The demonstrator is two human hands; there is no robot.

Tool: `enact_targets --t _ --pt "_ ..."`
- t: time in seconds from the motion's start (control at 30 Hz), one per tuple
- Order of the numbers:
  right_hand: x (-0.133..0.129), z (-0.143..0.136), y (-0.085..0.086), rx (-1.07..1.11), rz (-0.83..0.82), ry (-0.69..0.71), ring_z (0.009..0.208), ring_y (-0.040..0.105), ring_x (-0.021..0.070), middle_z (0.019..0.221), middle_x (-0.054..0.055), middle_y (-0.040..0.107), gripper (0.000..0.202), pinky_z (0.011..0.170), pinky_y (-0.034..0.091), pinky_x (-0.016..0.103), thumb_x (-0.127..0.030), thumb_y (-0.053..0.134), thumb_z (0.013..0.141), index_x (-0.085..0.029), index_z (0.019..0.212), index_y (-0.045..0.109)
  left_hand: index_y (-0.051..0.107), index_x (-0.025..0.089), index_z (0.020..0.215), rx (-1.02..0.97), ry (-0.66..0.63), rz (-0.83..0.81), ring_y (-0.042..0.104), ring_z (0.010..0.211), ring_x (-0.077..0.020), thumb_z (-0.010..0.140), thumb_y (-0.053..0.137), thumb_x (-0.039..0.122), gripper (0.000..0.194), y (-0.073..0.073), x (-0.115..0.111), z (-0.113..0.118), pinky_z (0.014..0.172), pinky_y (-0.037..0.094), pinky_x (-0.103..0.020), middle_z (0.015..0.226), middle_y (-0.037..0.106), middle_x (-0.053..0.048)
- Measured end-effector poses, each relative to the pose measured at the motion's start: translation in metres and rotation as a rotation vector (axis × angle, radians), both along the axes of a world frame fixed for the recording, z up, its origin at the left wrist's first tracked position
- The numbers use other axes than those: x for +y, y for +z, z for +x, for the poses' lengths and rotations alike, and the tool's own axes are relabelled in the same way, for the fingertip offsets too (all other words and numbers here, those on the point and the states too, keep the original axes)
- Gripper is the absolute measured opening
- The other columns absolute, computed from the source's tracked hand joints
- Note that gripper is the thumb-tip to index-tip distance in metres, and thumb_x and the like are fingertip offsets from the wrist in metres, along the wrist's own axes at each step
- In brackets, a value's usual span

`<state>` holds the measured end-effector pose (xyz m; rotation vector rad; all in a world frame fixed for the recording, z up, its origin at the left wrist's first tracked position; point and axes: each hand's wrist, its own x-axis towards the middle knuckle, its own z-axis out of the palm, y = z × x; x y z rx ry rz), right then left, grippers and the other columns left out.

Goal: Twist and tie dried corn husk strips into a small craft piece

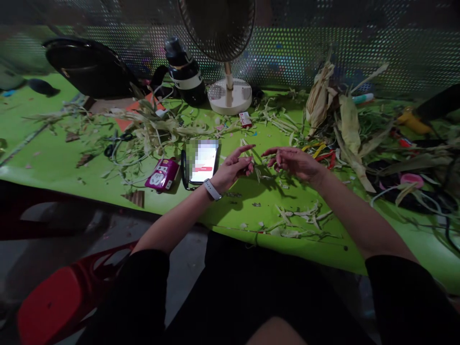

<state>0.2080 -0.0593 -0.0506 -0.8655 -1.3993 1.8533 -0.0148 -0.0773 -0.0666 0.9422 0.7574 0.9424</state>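
Pale husk scraps [264, 178] lie on green table [223, 218] btwn L hand [235, 166], index out, can't tell if its fingers pinch a bit, & R hand [296, 164], fingers loose, part-curled. Lit phone [206, 163] left; dry husks [348, 122] far right; fan [230, 98] far side.

We see: fan [220, 28], upright | bottle [185, 74], left of fan | bag [89, 69], black, farther left | socket [162, 175], purple | stool [50, 304], red

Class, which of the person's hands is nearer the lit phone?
Left. The left hand is just right of the phone; the right hand is farther right.
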Motion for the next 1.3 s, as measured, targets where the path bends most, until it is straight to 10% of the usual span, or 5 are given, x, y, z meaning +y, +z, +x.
enact_targets --t 0.43,0.73,0.9,1.13,1.3 --pt "-0.006 -0.022 -0.01 -0.027 -0.145 -0.16 0.036 0.021 0.0041 0.044 -0.007 0.033 0.033 0.037 0.016 0.021 -0.021 0.051 0.079 -0.019 0.05 0.038 0.056 0.022 0.121 0.314 -0.006 0.267 0.028 0.05 -0.0078 0.082 0.055 0.02 0.039 -0.01 0.001 0.006 0.049 0.024 -0.022 0.057 0.039 0.006" --pt "-0.007 -0.018 0.0 0.042 0.159 -0.154 0.063 0.055 0.0107 0.063 0.0 0.059 0.025 0.066 0.043 0.024 -0.029 0.058 0.083 -0.017 0.061 0.059 0.057 0.02 0.088 0.383 0.3 0.12 0.059 0.069 -0.0115 0.083 0.056 0.051 0.032 0.007 -0.001 -0.016 0.054 0.041 -0.02 0.082 0.064 -0.003" --pt "-0.015 -0.025 0.005 0.077 0.176 -0.06 0.076 0.06 0.015 0.07 0.002 0.064 0.026 0.082 0.044 0.03 -0.029 0.056 0.082 -0.018 0.059 0.059 0.054 0.016 0.049 0.673 -0.023 -0.017 0.048 0.048 -0.0124 0.079 0.051 0.065 0.057 0.01 -0.004 -0.002 0.048 0.034 -0.025 0.047 0.053 -0.003" --pt "-0.021 -0.021 0.017 -0.023 0.303 0.105 0.075 0.059 0.0171 0.072 0.004 0.066 0.021 0.075 0.046 0.032 -0.03 0.057 0.08 -0.018 0.065 0.065 0.063 0.014 0.069 0.171 -0.054 -0.253 0.057 0.051 -0.0107 0.079 0.065 0.039 0.027 0.005 0.006 0.02 0.051 0.044 -0.023 0.061 0.063 -0.003" --pt "-0.02 -0.019 0.026 -0.177 0.35 0.135 0.088 0.062 0.0164 0.101 0.008 0.069 0.016 0.08 0.048 0.032 -0.029 0.063 0.078 -0.017 0.068 0.067 0.057 0.014 0.082 0.198 0.141 -0.083 0.064 0.055 -0.0115 0.081 0.063 0.038 0.025 0.029 0.022 0.001 0.058 0.052 -0.025 0.074 0.069 -0.003"
